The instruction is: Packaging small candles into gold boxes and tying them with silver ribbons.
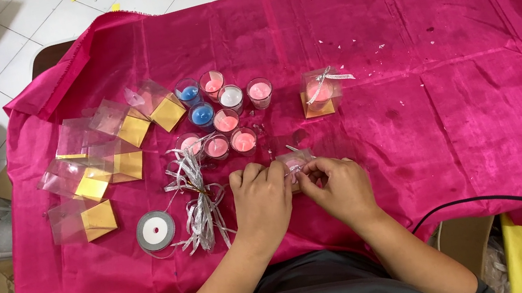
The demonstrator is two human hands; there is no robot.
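Observation:
My left hand (pixel 260 198) and my right hand (pixel 337 185) meet at the near middle of the pink-covered table (pixel 459 64). Between their fingertips sits a small clear bag holding a pink candle (pixel 295 162), with a thin silver ribbon end sticking up from it. Both hands pinch at the bag's top. Just left of my left hand lies a bundle of cut silver ribbon strips (pixel 198 199). A roll of silver ribbon (pixel 155 230) lies flat further left.
Several small glass candles, pink, blue and white (pixel 224 114), stand grouped beyond my hands. One finished bagged candle with a ribbon bow (pixel 318 93) stands to their right. Clear bags with gold bases (pixel 102 166) are spread at left. A black cable (pixel 517 197) crosses the near right edge.

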